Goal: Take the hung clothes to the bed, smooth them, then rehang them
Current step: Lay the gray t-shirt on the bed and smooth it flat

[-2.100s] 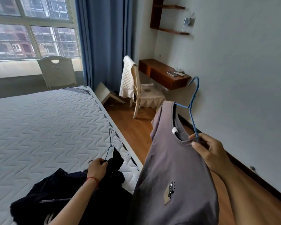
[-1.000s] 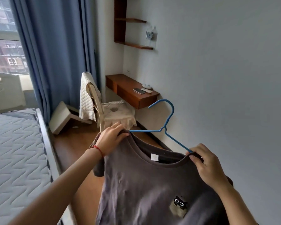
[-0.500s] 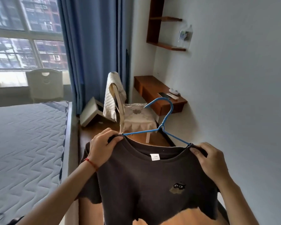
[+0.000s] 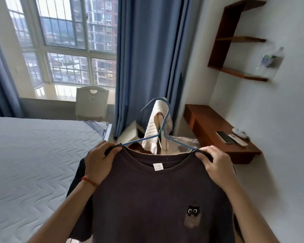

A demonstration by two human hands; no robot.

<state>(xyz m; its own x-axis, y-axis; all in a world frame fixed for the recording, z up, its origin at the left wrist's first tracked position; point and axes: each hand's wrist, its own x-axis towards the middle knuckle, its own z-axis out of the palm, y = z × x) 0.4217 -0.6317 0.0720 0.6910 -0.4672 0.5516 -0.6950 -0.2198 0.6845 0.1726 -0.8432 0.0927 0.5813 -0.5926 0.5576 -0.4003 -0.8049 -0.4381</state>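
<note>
Head view: a person holds a dark grey T-shirt point(image 4: 153, 199) up in front of the chest, the left hand point(image 4: 97, 163) pinching one shoulder seam and the right hand point(image 4: 216, 165) pinching the other, both also closed around the ends of the blue wire hanger point(image 4: 161, 130) threaded through the neckline. The shirt hangs clear of the bed point(image 4: 33, 163), which lies to the left. The step appears to be squaring the garment on its hanger; it would go best with both shoulders level and the collar centred under the hook. Open room lies over the mattress to the left. To the right, the wall desk point(image 4: 218, 132) and draped chair point(image 4: 159, 125) stand near, behind the shirt, so the hook could snag there.
</note>
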